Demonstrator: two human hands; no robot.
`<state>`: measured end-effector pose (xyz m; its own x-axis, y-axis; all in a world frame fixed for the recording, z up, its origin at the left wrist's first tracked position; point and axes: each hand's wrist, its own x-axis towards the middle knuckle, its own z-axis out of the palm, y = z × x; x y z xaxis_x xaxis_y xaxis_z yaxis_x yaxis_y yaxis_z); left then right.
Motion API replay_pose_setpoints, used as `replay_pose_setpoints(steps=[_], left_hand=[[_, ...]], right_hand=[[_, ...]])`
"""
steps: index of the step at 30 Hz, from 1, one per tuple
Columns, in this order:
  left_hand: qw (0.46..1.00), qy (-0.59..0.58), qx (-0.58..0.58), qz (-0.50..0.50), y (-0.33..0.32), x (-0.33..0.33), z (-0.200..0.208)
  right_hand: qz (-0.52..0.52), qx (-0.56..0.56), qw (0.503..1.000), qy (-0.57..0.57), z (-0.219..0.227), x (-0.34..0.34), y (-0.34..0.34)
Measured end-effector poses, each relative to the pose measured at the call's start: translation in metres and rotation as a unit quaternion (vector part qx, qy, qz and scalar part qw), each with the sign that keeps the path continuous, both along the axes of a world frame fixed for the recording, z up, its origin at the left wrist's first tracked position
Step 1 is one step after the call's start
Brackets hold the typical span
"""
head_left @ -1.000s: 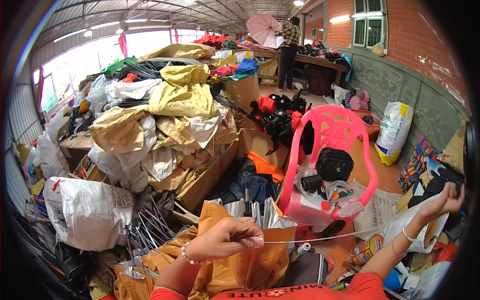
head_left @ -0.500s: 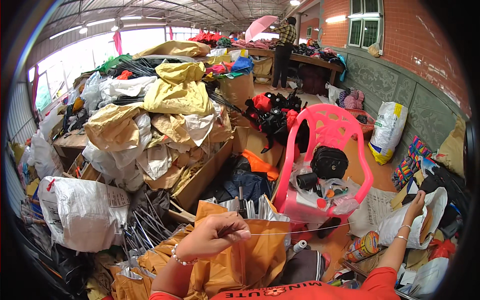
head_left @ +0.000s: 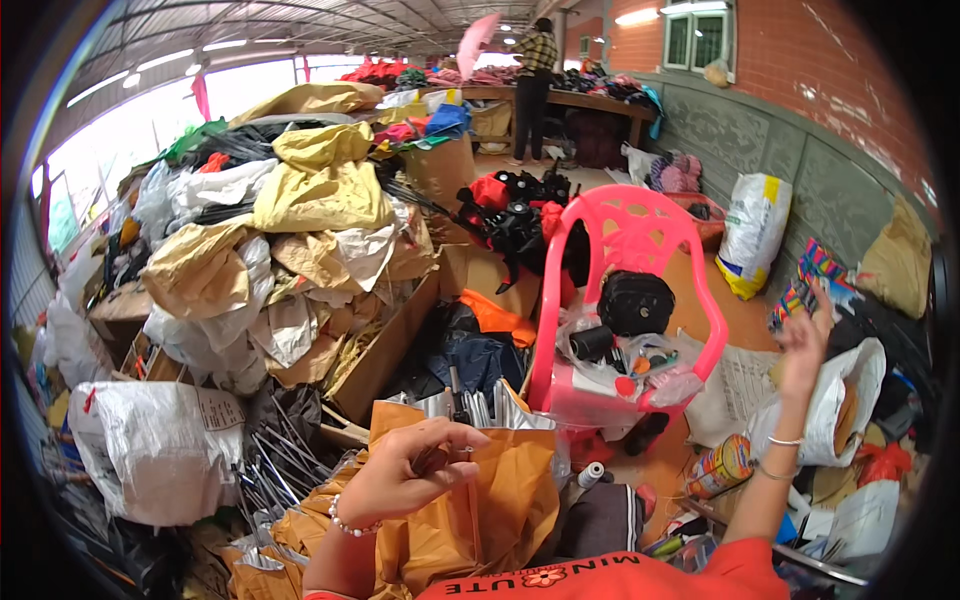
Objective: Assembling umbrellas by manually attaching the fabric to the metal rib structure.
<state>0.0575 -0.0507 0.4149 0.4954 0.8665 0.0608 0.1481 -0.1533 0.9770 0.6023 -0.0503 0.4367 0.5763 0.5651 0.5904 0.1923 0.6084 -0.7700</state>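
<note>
Left hand [head_left: 415, 468] over orange wrapping [head_left: 505, 500]

Remotely, I see its fingers bent around a small dark piece [head_left: 432, 459], thumb and forefinger tips apart. The right hand [head_left: 804, 340] is raised right of the pink chair [head_left: 708, 290]; I cannot tell whether it pinches anything.

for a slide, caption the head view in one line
Left hand curled in front of an orange bag, right hand raised, with a pink chair and heaped sacks beyond.

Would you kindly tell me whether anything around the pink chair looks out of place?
The pink chair serves as a shelf, holding a black bag and crumpled clear plastic; nearby, a colourful can appears tipped on its side rather than upright.
</note>
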Motion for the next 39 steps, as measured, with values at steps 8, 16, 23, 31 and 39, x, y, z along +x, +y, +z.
replay_pose_setpoints(steps=[8, 16, 23, 31, 39], left_hand=[[0.991, -0.001, 0.124, 0.051, -0.011, 0.062, 0.002], [0.994, -0.030, 0.086, 0.066, -0.015, 0.059, -0.029], [0.955, -0.271, -0.073, 0.099, -0.002, 0.049, -0.027], [0.983, -0.108, 0.043, 0.144, 0.013, 0.011, -0.038], [0.983, -0.119, -0.037, 0.135, 0.025, -0.005, -0.057]], right_hand=[[0.693, 0.156, 0.650, -0.272, 0.083, -0.263, -0.021], [0.899, 0.147, 0.377, -0.166, 0.100, -0.283, 0.000], [0.728, 0.105, 0.621, -0.272, 0.032, -0.291, 0.017], [0.539, -0.223, 0.778, -0.234, -0.007, -0.282, 0.042], [0.390, -0.003, 0.803, -0.452, -0.078, -0.315, 0.072]])
